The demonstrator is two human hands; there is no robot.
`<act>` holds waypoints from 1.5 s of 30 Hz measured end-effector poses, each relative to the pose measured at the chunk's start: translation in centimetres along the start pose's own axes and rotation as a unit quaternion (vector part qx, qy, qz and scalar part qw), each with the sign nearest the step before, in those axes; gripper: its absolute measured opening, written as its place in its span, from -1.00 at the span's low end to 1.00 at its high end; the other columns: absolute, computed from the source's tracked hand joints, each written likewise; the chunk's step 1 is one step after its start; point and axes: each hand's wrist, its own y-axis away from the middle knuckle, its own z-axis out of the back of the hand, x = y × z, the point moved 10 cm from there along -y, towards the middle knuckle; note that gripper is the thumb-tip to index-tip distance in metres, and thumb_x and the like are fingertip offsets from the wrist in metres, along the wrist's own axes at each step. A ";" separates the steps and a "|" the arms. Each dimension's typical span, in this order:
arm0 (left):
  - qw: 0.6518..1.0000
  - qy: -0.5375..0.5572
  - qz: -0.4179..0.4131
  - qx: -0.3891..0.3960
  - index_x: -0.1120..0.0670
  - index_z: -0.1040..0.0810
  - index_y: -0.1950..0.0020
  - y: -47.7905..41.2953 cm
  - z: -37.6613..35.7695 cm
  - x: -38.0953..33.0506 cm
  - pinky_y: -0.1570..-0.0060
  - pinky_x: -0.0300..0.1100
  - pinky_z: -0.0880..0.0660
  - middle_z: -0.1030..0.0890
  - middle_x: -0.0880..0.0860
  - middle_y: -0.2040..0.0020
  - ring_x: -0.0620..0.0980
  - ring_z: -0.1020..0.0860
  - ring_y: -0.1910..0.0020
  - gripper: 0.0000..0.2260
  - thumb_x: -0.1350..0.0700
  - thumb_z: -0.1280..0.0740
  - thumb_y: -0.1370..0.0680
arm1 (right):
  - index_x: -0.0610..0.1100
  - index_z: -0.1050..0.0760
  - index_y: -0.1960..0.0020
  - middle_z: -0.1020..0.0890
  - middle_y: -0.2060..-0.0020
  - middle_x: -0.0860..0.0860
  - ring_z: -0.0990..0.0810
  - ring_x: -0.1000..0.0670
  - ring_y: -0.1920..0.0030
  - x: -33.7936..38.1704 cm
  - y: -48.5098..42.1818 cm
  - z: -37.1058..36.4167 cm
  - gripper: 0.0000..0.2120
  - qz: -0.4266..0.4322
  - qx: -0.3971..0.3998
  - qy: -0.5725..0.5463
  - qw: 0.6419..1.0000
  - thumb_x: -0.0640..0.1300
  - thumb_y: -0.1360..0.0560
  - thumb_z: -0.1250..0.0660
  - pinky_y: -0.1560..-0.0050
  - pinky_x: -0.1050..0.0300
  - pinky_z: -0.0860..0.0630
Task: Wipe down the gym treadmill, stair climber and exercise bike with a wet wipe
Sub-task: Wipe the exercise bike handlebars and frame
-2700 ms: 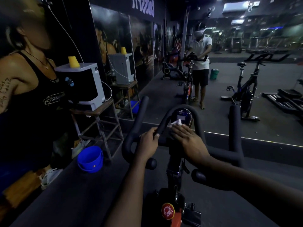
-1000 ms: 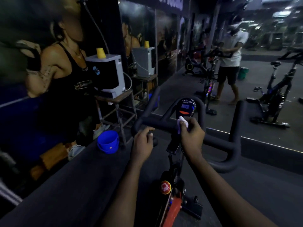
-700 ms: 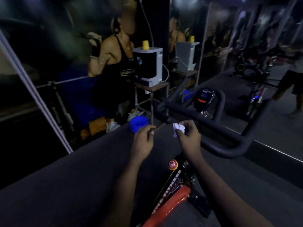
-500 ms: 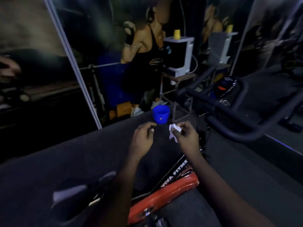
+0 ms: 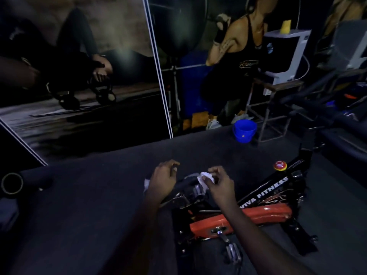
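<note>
Right hand pinches a crumpled white wet wipe at its fingertips, above the black-and-orange steel exercise bike frame. Left hand is just beside the wipe, fingers loosely curled, holding nothing. Round blue plastic bucket stands on the dark floor, well apart from both hands.
</note>
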 end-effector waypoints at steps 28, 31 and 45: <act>0.905 -0.065 -0.236 0.349 0.12 -0.54 -0.41 -6.9 -5.9 19.9 -0.31 -0.14 -0.33 -0.55 0.04 -0.33 0.13 -0.45 -0.27 -0.60 0.27 -0.20 -0.58 | -0.21 0.11 -0.65 0.16 -0.62 -0.09 0.23 -0.06 -0.63 -4.4 7.0 -28.4 -0.42 -0.117 -0.058 0.412 0.902 -0.01 -0.73 0.03 -0.60 0.14 0.28; 0.902 -0.059 -0.251 0.346 0.14 -0.52 -0.43 -7.0 -6.0 20.0 -0.31 -0.16 -0.32 -0.55 0.04 -0.32 0.10 -0.45 -0.26 -0.61 0.26 -0.21 -0.60 | -0.23 0.13 -0.65 0.18 -0.63 -0.10 0.26 -0.04 -0.62 -5.4 5.4 -27.3 -0.40 -0.168 -0.094 0.370 0.909 0.05 -0.74 0.05 -0.56 0.18 0.32; 0.875 -0.073 -0.296 0.377 0.01 -0.56 -0.31 -9.4 -9.0 20.5 -0.26 0.02 -0.34 -0.45 -0.01 -0.23 0.03 -0.37 -0.22 -0.74 0.09 -0.31 -0.62 | -0.26 0.12 -0.64 0.15 -0.63 -0.15 0.25 -0.06 -0.63 -5.4 5.1 -28.9 -0.37 -0.222 -0.142 0.388 0.883 0.10 -0.73 0.10 -0.62 0.02 0.16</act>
